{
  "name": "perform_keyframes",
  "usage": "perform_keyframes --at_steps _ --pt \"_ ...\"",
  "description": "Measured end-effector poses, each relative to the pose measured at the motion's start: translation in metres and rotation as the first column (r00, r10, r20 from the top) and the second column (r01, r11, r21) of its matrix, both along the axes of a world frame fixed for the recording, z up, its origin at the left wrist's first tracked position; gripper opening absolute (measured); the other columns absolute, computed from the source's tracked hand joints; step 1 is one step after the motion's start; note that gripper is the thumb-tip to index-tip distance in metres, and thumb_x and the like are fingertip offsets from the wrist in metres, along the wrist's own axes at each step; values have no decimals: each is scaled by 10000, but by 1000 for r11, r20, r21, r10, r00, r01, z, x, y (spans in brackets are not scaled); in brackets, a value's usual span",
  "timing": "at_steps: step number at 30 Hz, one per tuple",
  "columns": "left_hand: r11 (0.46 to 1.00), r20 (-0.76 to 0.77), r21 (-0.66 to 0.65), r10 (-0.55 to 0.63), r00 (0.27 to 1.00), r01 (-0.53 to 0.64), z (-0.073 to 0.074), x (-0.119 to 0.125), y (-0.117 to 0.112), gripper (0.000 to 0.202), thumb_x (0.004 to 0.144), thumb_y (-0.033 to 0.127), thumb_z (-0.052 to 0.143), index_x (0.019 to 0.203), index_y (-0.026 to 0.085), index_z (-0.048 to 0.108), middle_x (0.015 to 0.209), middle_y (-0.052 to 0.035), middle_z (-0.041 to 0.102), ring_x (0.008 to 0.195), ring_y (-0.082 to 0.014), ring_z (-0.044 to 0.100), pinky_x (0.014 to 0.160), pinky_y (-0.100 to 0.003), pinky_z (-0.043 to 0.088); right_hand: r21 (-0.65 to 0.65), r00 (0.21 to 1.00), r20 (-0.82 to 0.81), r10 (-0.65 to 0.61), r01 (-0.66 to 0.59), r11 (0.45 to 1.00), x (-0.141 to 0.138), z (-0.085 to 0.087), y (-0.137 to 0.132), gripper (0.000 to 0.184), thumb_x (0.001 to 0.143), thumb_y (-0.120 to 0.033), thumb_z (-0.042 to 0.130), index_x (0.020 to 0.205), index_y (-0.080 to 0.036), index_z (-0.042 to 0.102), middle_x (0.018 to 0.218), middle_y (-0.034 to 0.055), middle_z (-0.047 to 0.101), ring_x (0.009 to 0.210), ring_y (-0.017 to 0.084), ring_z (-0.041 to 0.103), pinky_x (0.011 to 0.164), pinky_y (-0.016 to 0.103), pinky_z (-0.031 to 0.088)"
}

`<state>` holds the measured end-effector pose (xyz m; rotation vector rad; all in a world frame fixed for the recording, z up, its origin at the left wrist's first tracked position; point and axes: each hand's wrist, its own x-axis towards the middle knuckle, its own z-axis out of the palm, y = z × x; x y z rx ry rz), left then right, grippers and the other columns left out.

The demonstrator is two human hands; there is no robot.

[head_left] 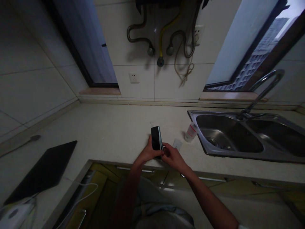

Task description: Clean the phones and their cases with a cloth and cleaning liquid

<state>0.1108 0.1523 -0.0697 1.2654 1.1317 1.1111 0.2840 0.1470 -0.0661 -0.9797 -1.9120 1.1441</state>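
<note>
A dark-screened smartphone (155, 138) is held upright just above the front edge of the pale countertop (111, 127). My left hand (147, 153) wraps round its left side and lower end. At the phone's lower right edge, my right hand (173, 155) is closed, its fingers pinched against the phone. Whether those fingers hold anything else is hidden. Just right of my right hand lies a small pale packet or sheet (177, 144). Beyond it a clear plastic cup (191, 132) with a red-and-white label stands tilted in view beside the sink.
A double steel sink (206, 154) with a curved faucet (264, 86) is set into the counter at right. On the left lie a black flat panel (45, 168), a white device (17, 214) and a white cable (89, 190). Pipes (160, 41) hang from the wall above.
</note>
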Motion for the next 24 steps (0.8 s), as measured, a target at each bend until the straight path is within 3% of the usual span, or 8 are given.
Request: perform_keyframes --at_steps 3,6,10,12,15,17,21,24 --pt "998 90 -57 39 995 -34 10 4 2 940 521 208 818 1338 214 354 1015 -17 604 924 -197 608 863 -344 506 -8 1000 3 -24 24 1000 -1 3 6 452 743 -153 590 1194 -169 566 917 44 725 786 183 666 705 284 511" --pt "972 238 -232 89 967 -32 15 8 3 863 545 220 790 1300 260 372 924 5 623 828 -194 636 784 -357 527 -68 994 -99 -38 32 997 0 9 12 293 800 -242 613 1086 -185 585 997 64 715 907 205 684 797 326 543" --pt "943 535 -332 198 821 -11 9 13 5 600 578 271 774 1096 237 471 839 0 634 723 -180 628 633 -304 516 -67 975 -213 55 -70 995 2 10 13 443 855 -357 651 1264 -220 549 1231 91 659 1111 226 643 934 381 531" --pt "938 608 -348 235 758 -12 4 15 7 462 586 298 773 954 206 510 779 -5 625 676 -161 603 572 -257 481 12 984 -164 76 -75 997 1 4 11 479 873 -374 659 1316 -230 546 1265 97 655 1136 244 634 986 417 506" --pt "912 663 -407 266 700 39 1 18 8 346 605 308 765 830 180 535 756 -24 633 677 -156 601 607 -271 496 189 995 -92 -35 52 981 -1 -11 10 335 939 -388 567 1223 -226 637 1190 107 702 1109 275 651 1007 452 487" --pt "895 696 -439 284 659 79 2 20 8 294 622 284 758 797 170 551 773 -39 655 706 -162 617 667 -298 517 313 992 -73 -102 120 942 -2 -22 11 294 968 -370 506 1162 -222 669 1132 117 721 1070 275 667 976 440 507" --pt "876 726 -465 292 623 132 3 20 8 249 640 251 749 800 160 581 785 -53 681 721 -173 632 712 -332 534 528 993 -32 -118 117 841 -1 -33 15 308 997 -288 412 1169 -197 651 1082 138 725 1014 258 680 903 413 543" --pt "873 738 -467 295 607 142 2 18 10 218 654 250 735 787 157 589 770 -47 676 742 -173 637 750 -330 532 582 988 52 -144 87 808 -1 -32 18 320 988 -265 410 1207 -177 626 1114 165 711 1029 270 671 905 426 542"
